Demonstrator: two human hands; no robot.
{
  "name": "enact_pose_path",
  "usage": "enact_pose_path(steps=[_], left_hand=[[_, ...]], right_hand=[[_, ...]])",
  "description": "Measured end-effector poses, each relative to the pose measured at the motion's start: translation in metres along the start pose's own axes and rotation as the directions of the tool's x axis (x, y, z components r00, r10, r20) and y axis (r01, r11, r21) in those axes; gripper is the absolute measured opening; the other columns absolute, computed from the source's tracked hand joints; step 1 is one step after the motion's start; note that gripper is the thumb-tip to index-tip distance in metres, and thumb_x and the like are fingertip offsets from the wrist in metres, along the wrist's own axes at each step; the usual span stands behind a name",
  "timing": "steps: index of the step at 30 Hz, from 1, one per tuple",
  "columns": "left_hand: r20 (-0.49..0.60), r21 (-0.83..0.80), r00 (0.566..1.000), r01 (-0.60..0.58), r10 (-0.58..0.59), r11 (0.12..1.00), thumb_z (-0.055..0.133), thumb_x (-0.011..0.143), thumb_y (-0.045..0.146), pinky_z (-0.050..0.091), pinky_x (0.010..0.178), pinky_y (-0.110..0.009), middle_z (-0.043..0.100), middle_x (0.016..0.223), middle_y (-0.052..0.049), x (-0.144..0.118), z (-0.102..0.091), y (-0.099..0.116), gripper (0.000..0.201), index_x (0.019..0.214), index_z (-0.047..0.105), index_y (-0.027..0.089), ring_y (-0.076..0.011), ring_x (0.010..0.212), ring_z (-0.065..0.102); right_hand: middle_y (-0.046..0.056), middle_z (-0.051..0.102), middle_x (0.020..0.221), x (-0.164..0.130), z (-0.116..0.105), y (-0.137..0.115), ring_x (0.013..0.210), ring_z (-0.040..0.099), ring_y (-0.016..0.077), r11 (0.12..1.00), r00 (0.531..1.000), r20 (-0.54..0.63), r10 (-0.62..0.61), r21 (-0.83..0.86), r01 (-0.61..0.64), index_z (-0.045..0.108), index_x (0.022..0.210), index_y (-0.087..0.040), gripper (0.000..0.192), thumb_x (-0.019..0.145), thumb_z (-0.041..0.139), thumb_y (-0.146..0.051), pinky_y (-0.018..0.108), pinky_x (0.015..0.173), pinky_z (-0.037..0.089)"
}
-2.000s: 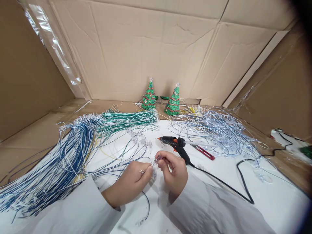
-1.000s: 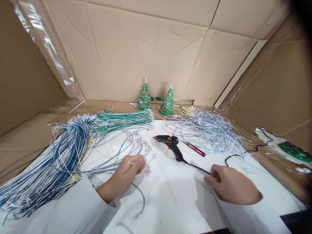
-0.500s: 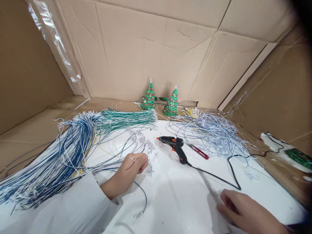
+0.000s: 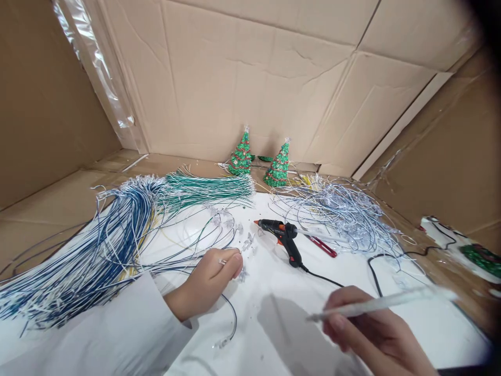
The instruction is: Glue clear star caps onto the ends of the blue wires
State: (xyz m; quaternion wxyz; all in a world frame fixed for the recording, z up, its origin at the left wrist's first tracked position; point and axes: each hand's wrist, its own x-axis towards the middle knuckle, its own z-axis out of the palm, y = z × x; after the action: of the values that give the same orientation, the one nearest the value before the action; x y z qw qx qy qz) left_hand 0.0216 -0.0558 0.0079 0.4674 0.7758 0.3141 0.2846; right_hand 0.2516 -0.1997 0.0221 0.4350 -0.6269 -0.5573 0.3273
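My right hand fingers grip a light, stiff glue stick mid-shaft; my left hand pinches a thin, floppy wire.

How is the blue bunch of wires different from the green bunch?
The blue wire bundle is far bigger and fans out loosely toward the near left; the green wire bundle is smaller, tidier and lies straight farther back. The left hand rests beside the blue one, well apart from the green one. Both lie on the white table.
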Motion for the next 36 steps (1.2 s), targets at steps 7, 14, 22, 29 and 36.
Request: enact_pose_path(steps=[7, 14, 22, 29, 36], left_hand=[[-0.007, 0.036, 1.000, -0.015, 0.015, 0.999, 0.029, 0.092, 0.032, 0.028, 0.056, -0.024, 0.036, 0.053, 0.004, 0.000, 0.001, -0.001, 0.039, 0.057, 0.036, 0.017, -0.0110, 0.054, 0.036], [-0.011, -0.027, 1.000, 0.016, -0.016, 1.000, 0.030, 0.092, 0.031, 0.028, 0.056, -0.024, 0.036, 0.053, 0.004, -0.001, 0.002, 0.001, 0.039, 0.056, 0.037, 0.017, -0.0105, 0.054, 0.035], [0.075, -0.330, 0.992, 0.121, -0.102, 0.936, 0.037, 0.084, 0.029, 0.019, 0.045, -0.024, 0.025, 0.046, 0.005, 0.001, -0.002, -0.004, 0.039, 0.048, 0.028, 0.018, -0.0083, 0.044, 0.021], [-0.111, -0.266, 0.992, 0.026, -0.057, 0.964, 0.034, 0.091, 0.035, 0.028, 0.055, -0.025, 0.035, 0.056, 0.003, 0.006, -0.005, -0.001, 0.039, 0.056, 0.038, 0.017, -0.0111, 0.054, 0.032], [0.095, -0.368, 0.992, 0.111, -0.081, 0.923, 0.040, 0.089, 0.040, 0.035, 0.083, -0.028, 0.061, 0.089, -0.005, 0.008, -0.008, 0.002, 0.037, 0.061, 0.047, 0.016, -0.0187, 0.092, 0.053]], right_hand=[[0.007, 0.068, 0.087, 0.035, 0.070, -0.022, 0.080, 0.065, 0.0210, 0.823, 0.781, -0.262, -0.567, -0.180, 0.538, 0.067, 0.095, -0.020, 0.021, 0.077, 0.062, -0.012, 0.031, 0.071, 0.055], [0.007, 0.068, 0.087, 0.051, 0.085, -0.018, 0.077, 0.064, 0.0192, 0.804, 0.762, -0.258, -0.594, -0.152, 0.576, 0.066, 0.100, -0.019, 0.025, 0.078, 0.059, -0.009, 0.031, 0.070, 0.053], [0.002, 0.069, 0.070, 0.051, 0.085, -0.010, 0.059, 0.062, 0.0146, 0.952, 0.915, -0.298, -0.273, 0.055, 0.302, 0.062, 0.109, -0.018, 0.031, 0.090, 0.044, -0.034, 0.026, 0.058, 0.053], [0.000, 0.051, 0.049, 0.054, 0.083, 0.003, 0.049, 0.049, 0.0123, 0.949, 0.956, -0.248, -0.158, 0.230, 0.216, 0.070, 0.096, -0.015, 0.040, 0.091, 0.040, -0.041, 0.024, 0.048, 0.041], [0.000, 0.053, 0.056, 0.056, 0.083, -0.001, 0.057, 0.052, 0.0130, 0.953, 0.961, -0.215, -0.175, 0.206, 0.220, 0.070, 0.098, -0.019, 0.036, 0.089, 0.043, -0.041, 0.026, 0.057, 0.043]])
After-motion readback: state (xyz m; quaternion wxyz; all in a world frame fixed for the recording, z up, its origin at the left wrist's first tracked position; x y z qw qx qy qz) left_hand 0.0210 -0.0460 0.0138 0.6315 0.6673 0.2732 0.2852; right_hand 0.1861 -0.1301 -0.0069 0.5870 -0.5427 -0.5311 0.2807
